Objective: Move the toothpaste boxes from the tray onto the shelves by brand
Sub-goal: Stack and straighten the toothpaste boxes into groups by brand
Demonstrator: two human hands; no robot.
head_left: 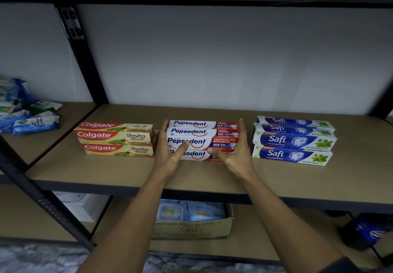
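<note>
Shelf board (202,172) is filling mid-frame w/ bare room in front, its dark edge just below. Pepsodent stack (202,133) is sitting centre, Colgate stack (114,138) close at left, Safi stack (293,140) further off at right. Left hand (168,147) & right hand (236,147) are bracketing its ends, grip apart, fingers straight. Boxes prob light, stiff, slick card, so pressing both short ends evenly seems best.

left hand (168,147), right hand (238,148), fingers straight
</note>
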